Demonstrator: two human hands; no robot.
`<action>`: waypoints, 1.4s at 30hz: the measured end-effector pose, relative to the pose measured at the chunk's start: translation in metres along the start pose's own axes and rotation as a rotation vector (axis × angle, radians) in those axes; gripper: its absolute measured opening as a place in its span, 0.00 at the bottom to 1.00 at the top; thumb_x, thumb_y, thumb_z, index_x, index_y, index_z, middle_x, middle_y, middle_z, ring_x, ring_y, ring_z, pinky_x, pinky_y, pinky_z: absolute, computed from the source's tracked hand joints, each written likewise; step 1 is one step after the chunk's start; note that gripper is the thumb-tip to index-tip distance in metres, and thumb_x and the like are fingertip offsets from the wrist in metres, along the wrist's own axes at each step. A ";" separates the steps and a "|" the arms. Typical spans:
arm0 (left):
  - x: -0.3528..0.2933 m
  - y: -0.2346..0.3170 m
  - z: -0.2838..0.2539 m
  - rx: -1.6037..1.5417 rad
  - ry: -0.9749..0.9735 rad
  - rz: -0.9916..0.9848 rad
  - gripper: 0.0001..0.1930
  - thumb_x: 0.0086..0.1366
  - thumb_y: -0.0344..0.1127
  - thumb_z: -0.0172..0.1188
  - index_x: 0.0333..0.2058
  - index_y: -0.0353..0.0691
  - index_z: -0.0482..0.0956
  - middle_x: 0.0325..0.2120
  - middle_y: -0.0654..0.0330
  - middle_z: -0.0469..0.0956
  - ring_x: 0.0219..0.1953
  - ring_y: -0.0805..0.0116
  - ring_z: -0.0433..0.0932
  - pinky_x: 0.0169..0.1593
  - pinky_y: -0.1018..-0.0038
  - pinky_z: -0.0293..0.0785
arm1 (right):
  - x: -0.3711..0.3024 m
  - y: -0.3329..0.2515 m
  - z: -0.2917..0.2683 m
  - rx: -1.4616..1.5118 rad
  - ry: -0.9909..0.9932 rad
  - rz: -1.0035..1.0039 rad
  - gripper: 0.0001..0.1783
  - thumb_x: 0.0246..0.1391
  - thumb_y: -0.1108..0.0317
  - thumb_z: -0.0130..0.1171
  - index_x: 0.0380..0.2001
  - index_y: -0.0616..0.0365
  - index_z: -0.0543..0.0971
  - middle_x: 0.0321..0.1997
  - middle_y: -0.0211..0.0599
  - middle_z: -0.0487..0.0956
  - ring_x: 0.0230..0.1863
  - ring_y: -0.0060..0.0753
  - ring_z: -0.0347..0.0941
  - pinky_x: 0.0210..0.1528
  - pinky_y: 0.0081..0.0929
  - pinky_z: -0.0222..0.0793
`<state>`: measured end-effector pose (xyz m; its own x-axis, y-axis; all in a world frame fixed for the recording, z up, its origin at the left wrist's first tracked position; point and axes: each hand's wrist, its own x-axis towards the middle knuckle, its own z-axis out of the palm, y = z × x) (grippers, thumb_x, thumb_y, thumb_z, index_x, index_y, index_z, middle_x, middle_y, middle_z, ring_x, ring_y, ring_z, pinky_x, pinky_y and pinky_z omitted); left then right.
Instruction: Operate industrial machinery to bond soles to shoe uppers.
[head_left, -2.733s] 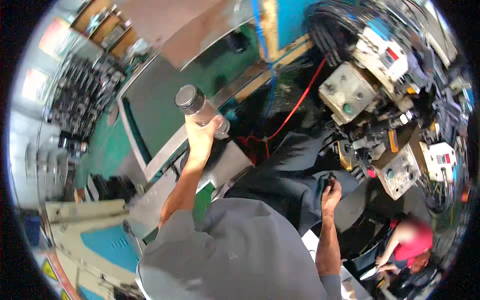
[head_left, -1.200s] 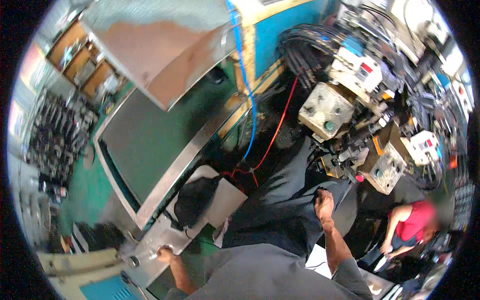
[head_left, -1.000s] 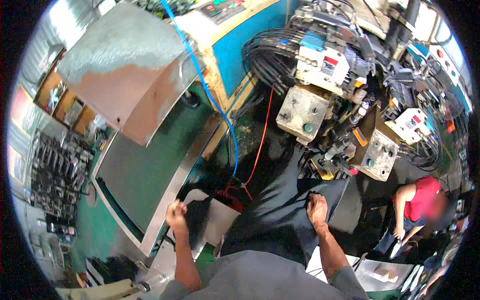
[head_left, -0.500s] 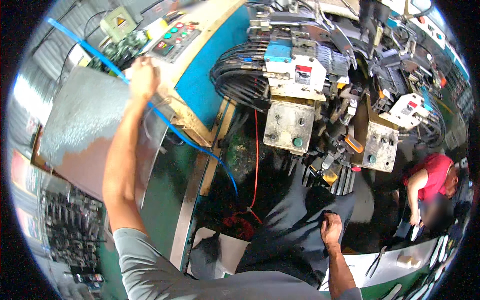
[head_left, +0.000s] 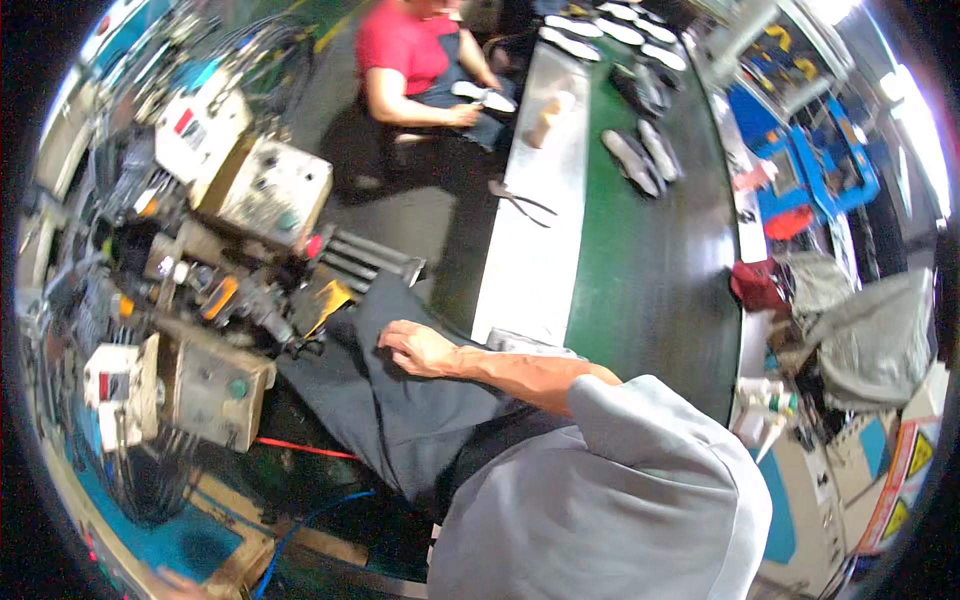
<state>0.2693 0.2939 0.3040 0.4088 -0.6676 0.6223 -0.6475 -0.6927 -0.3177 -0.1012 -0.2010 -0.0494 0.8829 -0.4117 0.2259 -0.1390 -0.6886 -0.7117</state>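
My right hand [head_left: 415, 350] rests on the thigh of my dark grey trousers [head_left: 430, 415], its fingers curled in and nothing visible in them. At the lower left edge my left hand [head_left: 180, 584] shows only in part, smeared by motion, beside the wooden edge [head_left: 245, 565] of the blue machine table. What its fingers do cannot be made out. Ahead of my knee stands the machine, with a yellow-and-black part [head_left: 328, 303] and metal bars [head_left: 370, 258]. Two worn metal button boxes [head_left: 275, 190] [head_left: 215, 395] carry green buttons.
A green conveyor belt [head_left: 640, 260] with a white strip [head_left: 530, 260] runs along my right. Grey shoes [head_left: 632, 160], a pair of pliers [head_left: 522, 203] and a bottle [head_left: 548, 120] lie there. Beyond, a person in red [head_left: 405, 60] holds a white-soled shoe. Grey cloth [head_left: 875, 340] hangs at right.
My view has swung to the right, bringing the conveyor and the person in red nearer the middle. My left hand has gone from beside the button panel to the lower edge. My right hand stays on the trousers.
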 end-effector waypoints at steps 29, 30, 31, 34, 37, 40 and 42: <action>-0.131 0.342 0.053 -0.471 -1.004 -0.387 0.16 0.78 0.33 0.59 0.57 0.28 0.83 0.53 0.42 0.86 0.58 0.47 0.84 0.66 0.60 0.76 | -0.281 0.465 -0.504 -0.550 0.335 1.350 0.41 0.60 0.44 0.69 0.62 0.66 0.71 0.58 0.69 0.82 0.60 0.68 0.80 0.63 0.55 0.76; -0.146 0.332 0.104 -0.474 -1.026 -0.386 0.14 0.77 0.28 0.56 0.54 0.25 0.82 0.51 0.42 0.86 0.53 0.50 0.85 0.60 0.61 0.78 | -0.293 0.469 -0.490 -0.622 0.493 1.266 0.36 0.62 0.44 0.68 0.55 0.66 0.72 0.50 0.70 0.84 0.53 0.71 0.83 0.57 0.57 0.79; -0.156 0.317 0.111 -0.428 -1.036 -0.411 0.13 0.77 0.23 0.53 0.52 0.23 0.82 0.48 0.43 0.85 0.49 0.52 0.85 0.55 0.62 0.80 | -0.273 0.462 -0.463 -0.588 0.523 1.267 0.36 0.63 0.44 0.67 0.55 0.67 0.71 0.50 0.70 0.84 0.54 0.72 0.82 0.57 0.58 0.79; -0.108 0.372 0.109 -0.683 -0.899 -0.307 0.12 0.77 0.23 0.52 0.52 0.23 0.81 0.46 0.43 0.84 0.48 0.50 0.84 0.54 0.63 0.80 | -0.258 0.422 -0.422 -0.483 0.553 1.275 0.35 0.63 0.43 0.66 0.52 0.68 0.73 0.51 0.71 0.84 0.55 0.74 0.81 0.58 0.60 0.77; -0.080 0.410 0.113 -0.777 -0.845 -0.159 0.12 0.77 0.23 0.53 0.52 0.24 0.82 0.44 0.43 0.83 0.47 0.46 0.84 0.53 0.61 0.80 | -0.301 0.361 -0.363 -0.351 0.599 1.254 0.37 0.62 0.40 0.66 0.50 0.69 0.74 0.52 0.73 0.83 0.56 0.75 0.80 0.58 0.60 0.77; -0.073 0.432 0.117 -0.868 -0.817 -0.133 0.12 0.77 0.24 0.54 0.52 0.24 0.82 0.44 0.42 0.82 0.47 0.45 0.83 0.52 0.60 0.79 | -0.375 0.273 -0.278 -0.329 0.539 1.276 0.49 0.58 0.48 0.71 0.69 0.72 0.62 0.48 0.74 0.84 0.52 0.76 0.82 0.54 0.59 0.79; -0.058 0.457 0.109 -0.968 -0.796 -0.068 0.12 0.76 0.24 0.54 0.51 0.24 0.82 0.46 0.43 0.84 0.48 0.45 0.84 0.55 0.60 0.80 | -0.392 0.225 -0.252 -0.351 0.550 1.307 0.59 0.56 0.52 0.72 0.78 0.69 0.50 0.51 0.74 0.82 0.53 0.76 0.82 0.55 0.59 0.79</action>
<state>0.0199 -0.0144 0.0445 0.5157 -0.8516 -0.0942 -0.6783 -0.4730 0.5623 -0.5910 -0.3448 -0.1304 -0.2239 -0.9609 -0.1631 -0.8616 0.2734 -0.4278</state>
